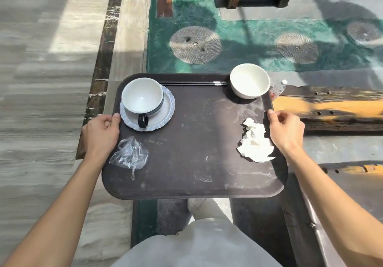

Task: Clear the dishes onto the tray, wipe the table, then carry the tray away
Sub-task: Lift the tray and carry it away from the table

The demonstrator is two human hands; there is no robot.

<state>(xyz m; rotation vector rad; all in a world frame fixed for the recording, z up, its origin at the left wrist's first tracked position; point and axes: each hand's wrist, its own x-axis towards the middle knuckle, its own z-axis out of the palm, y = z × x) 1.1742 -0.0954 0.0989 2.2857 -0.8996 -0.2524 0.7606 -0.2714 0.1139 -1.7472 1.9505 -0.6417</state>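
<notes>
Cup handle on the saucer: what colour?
Dark navy, nearly black; the cup is white inside. Head view, the only one.

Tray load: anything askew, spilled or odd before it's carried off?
Nothing spilled. The cup sits off-centre on its saucer, toward the tray's left rim. The bowl sits in the far right corner, overhanging the rim. The tissue and plastic wrap lie loose. The left hand and right hand grip the rims.

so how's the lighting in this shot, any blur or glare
Head view: hard sunlight from the right, bleaching the crumpled napkin and white bowl; tray and both hands sharp; floor at left smeared by motion blur; wide-angle lens bends the edges.
</notes>
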